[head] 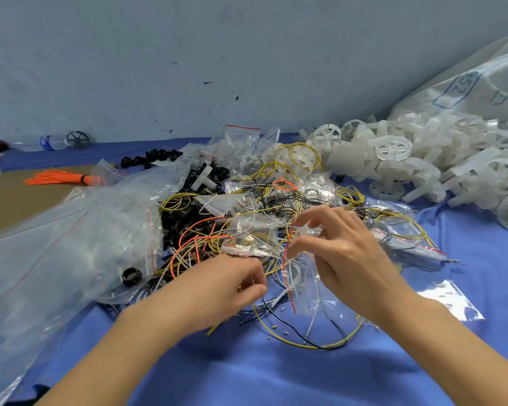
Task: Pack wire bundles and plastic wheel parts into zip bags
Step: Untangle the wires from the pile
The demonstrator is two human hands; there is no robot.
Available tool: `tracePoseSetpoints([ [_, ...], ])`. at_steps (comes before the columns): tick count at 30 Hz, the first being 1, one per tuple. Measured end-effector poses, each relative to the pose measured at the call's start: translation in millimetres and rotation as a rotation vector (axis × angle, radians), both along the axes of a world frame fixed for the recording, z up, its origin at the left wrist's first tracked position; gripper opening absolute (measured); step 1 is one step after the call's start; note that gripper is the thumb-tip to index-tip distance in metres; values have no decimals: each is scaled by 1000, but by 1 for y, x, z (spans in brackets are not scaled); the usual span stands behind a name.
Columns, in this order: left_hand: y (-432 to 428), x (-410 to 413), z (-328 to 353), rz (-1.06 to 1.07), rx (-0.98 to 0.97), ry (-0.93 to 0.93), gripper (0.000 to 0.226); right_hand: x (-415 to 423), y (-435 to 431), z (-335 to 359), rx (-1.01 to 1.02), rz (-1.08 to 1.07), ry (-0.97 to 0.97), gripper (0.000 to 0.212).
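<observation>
A clear zip bag [302, 285] with a red seal strip hangs upright at the centre, above a tangle of yellow, black, white and orange wires [241, 230]. My right hand [338, 253] pinches the bag's top edge between thumb and fingers. My left hand [229, 282] has its fingers curled around thin wire ends just left of the bag's mouth. Loose yellow and black wires [302, 338] loop on the blue cloth below the bag. White plastic wheels [393, 159] lie heaped at the right.
A large heap of empty zip bags [71, 238] lies at the left. Black plastic rings [185, 212] are piled behind it. An orange wire bundle [62, 178] rests on cardboard, a water bottle [50, 142] by the wall, and a big printed sack [467, 92] at the far right.
</observation>
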State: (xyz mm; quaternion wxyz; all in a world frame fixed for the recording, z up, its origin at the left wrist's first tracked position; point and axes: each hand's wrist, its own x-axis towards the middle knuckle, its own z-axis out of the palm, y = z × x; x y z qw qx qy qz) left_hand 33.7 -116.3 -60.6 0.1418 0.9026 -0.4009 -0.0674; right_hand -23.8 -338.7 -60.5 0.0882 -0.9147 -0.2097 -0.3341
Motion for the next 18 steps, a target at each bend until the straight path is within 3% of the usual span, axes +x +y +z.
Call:
tracePoseSetpoints([
  [10,24,-7,-17,183,71,-217,23,-2,-7,-2,-91,-5,-12,22],
  [16,-5,-18,-20,140,-155,-249,22,-8,-21,1,-66,-70,-40,24],
  [18,-24,-25,-26,122,-147,-277,27,-10,-26,0,-65,-97,-31,23],
])
